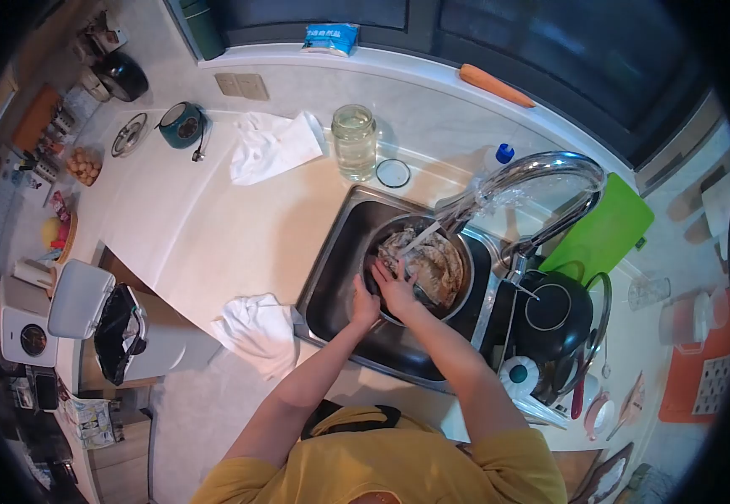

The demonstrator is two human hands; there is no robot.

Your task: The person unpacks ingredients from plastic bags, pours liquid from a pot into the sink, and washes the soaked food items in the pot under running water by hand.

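Just ahead of both hands, a brown, folded piece of food point(442, 267) is lying in a metal bowl point(469, 273) inside the sink point(325, 260). The left hand point(366, 303) is curving loosely against the bowl's near left side; whether it is gripping the rim, I cannot tell. The right hand point(394, 288) is reaching inside, fingers partly spread, any hold unclear. Uneven pressing could be tipping the bowl, and water from the faucet point(560, 165) could be splashing toward the cloth point(257, 329) left of the hands.
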